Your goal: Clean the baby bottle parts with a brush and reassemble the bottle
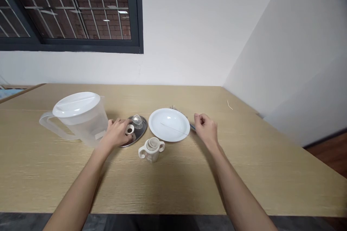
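Observation:
My left hand point(116, 132) reaches over an oval metal tray point(143, 127), its thumb and fingers closed around a small white round piece point(130, 129) with a dark centre. Beside that piece on the tray sits a clear plastic part point(137, 120). My right hand point(206, 128) is closed, just right of a white oval plate point(154, 117). A thin, pale strand point(175, 129) stretches across the plate towards this hand; whether the fingers hold it cannot be made out. Close to the fingers, a blue stick-like thing point(192, 127) shows in part. Between my hands stands a small two-handled cup point(151, 150).
A translucent pitcher point(84, 122) with a white lid stands left of the tray, close to my left hand. Something greyish point(175, 108) peeks out behind the plate. A thin, pale strip point(230, 105) lies at the table's far right. Walls and a barred window point(81, 7) rise behind.

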A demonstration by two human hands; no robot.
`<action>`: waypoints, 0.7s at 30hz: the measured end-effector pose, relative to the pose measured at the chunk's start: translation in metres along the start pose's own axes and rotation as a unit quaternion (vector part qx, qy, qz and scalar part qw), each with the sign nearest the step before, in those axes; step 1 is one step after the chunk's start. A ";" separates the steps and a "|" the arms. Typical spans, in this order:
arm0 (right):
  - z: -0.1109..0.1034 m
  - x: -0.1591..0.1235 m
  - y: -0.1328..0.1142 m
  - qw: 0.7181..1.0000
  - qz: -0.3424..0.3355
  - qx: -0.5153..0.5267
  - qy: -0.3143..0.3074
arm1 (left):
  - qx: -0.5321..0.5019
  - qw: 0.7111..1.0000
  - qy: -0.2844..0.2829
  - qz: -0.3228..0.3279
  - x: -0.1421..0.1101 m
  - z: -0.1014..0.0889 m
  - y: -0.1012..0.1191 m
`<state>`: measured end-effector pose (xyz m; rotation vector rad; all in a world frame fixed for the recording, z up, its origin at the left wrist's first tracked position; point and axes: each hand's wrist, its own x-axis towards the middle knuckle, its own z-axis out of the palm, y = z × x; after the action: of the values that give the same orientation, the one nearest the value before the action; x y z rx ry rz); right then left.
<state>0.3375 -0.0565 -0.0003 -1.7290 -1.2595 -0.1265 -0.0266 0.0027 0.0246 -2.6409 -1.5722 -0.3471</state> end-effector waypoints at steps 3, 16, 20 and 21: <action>-0.002 0.000 0.001 0.999 0.010 0.012 0.036 | -0.104 0.989 0.106 0.028 -0.003 -0.016 0.002; 0.038 0.013 -0.162 0.920 -0.246 0.117 -0.283 | -0.233 0.822 0.520 0.017 -0.016 -0.041 -0.006; 0.091 0.004 -0.209 0.810 -0.372 0.045 -0.452 | -0.232 0.815 0.530 0.025 -0.018 -0.040 -0.008; 0.102 0.001 -0.215 0.792 -0.390 0.019 -0.469 | -0.232 0.814 0.532 0.026 -0.018 -0.041 -0.008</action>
<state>0.1269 0.0207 0.0796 -1.0886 -2.6451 0.3306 -0.0486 -0.0154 0.0599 -1.9392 -1.0443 -1.9652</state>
